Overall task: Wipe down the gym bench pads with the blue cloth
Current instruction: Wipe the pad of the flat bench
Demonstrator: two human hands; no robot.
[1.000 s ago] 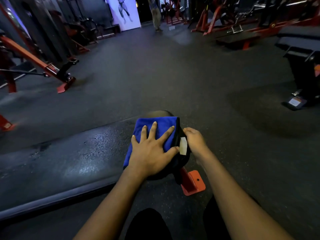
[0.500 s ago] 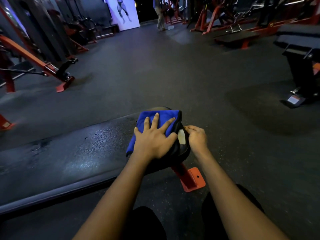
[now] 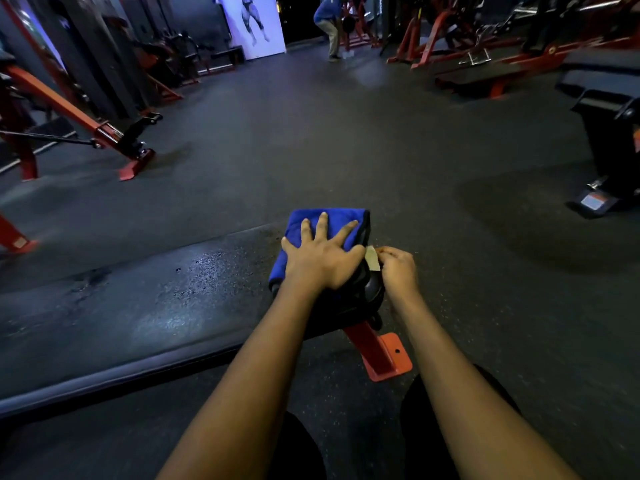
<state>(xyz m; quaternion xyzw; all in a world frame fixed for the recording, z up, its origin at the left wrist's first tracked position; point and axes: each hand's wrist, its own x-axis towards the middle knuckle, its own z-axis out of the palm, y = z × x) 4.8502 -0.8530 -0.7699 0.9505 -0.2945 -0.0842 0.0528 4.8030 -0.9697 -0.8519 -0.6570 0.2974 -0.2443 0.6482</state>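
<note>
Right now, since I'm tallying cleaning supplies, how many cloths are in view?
1. The blue cloth lies on the bench pad's right end, pressed flat under the left hand. Others may be hidden behind equipment.

Cloth shifts on pad end, right hand regrips.
left hand (image 3: 323, 261) slides blue cloth (image 3: 329, 220) toward bench pad (image 3: 173, 289) far edge; right hand (image 3: 398, 271) now pinches white tag (image 3: 371, 258).

Gym surroundings beyond the work area.
A dark speckled rubber floor (image 3: 346, 150) fills the centre. A red-framed machine (image 3: 79, 112) stands at upper left, a wall poster (image 3: 256, 26) and a bending person (image 3: 329, 26) at top centre, red frames (image 3: 433, 39) at upper right, and a black machine (image 3: 609, 133) at the right edge.
</note>
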